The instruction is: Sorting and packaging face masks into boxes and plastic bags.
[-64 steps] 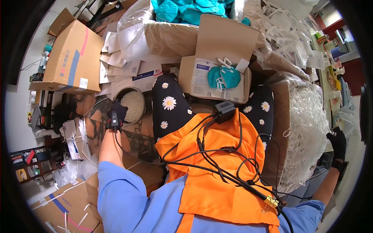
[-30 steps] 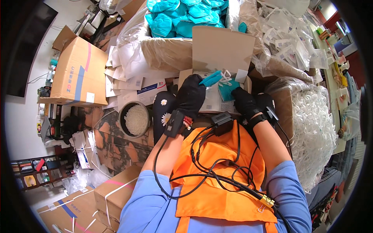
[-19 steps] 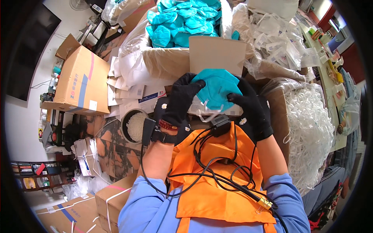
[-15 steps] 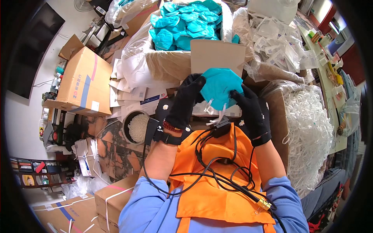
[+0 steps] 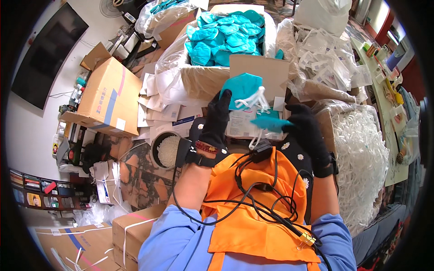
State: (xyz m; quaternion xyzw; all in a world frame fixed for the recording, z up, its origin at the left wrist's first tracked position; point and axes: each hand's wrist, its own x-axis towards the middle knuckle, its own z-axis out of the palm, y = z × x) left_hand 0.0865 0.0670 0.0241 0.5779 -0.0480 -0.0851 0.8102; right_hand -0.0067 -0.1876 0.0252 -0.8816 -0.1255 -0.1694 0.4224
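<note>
In my black-gloved left hand [image 5: 217, 118] is a teal face mask [image 5: 239, 88], pinched at its left edge and tilted up, with white ear straps [image 5: 254, 100] hanging in front. My gloved right hand [image 5: 309, 131], to the right and apart from it, grips a second teal face mask [image 5: 271, 124], seen nearly edge-on with a strap dangling below. Behind the masks an open white carton [image 5: 242, 126] stands in front of me, its flap [image 5: 266, 79] raised. Some teal shows inside it, partly hidden by the masks and straps.
A lined box [image 5: 181, 77] heaped with teal masks [image 5: 226, 38] stands beyond. Right are packets in clear plastic [image 5: 323, 54] and a carton of white straps [image 5: 359, 158]. Left are a bowl of white pellets [image 5: 168, 151] and a brown carton [image 5: 108, 97]. Black cables [image 5: 266, 203] cross my orange apron.
My hands have moved apart, the right one to the right and slightly down. One mask was visible between both hands; now each hand holds one. The view has shifted a little.
</note>
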